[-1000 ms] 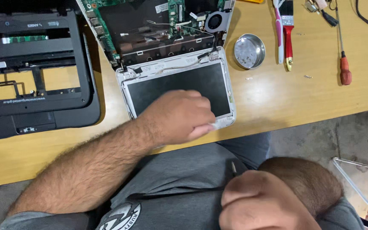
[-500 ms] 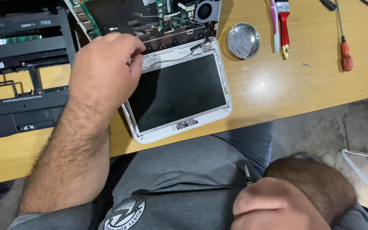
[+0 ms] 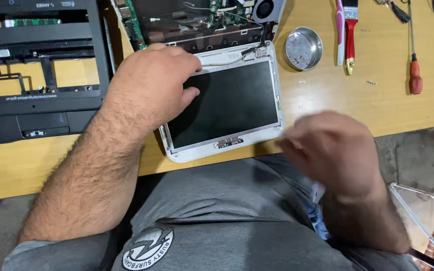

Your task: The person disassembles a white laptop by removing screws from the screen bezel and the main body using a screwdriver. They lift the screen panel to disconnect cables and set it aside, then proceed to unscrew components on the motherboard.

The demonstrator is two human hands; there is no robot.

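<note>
We see our left hand (image 3: 151, 85) resting on the upper left corner of the white-framed laptop screen panel (image 3: 227, 103), which lies flat on the wooden bench (image 3: 327, 100) just in front of our body, its dark glass facing up. The fingers (image 3: 189, 93) of that hand are spread loosely and curl down onto the glass and the white bezel near the hinge edge; they press on the panel rather than close around anything. Our right hand (image 3: 335, 150) hovers off the bench edge, just beside the lower right corner of the panel and apart from it; it is blurred, so we cannot tell whether its fingers are open or closed, and we see nothing in it. Right behind the panel, still linked to it at the hinge, lies the opened laptop base (image 3: 202, 22) with its green circuit board, thin cables and a round cooling fan (image 3: 268, 8) at its right corner. To the left of our forearm sits a black laptop palmrest frame (image 3: 36, 80), its keyboard bay open so the bench shows through. To the right of the panel stands a small round metal dish (image 3: 303, 48) with a few tiny screws inside, and two more loose screws (image 3: 371, 82) lie on the wood nearby. Farther right lie a red-handled brush (image 3: 350, 35) and a red-handled screwdriver (image 3: 414, 70), well apart from both hands.
</note>
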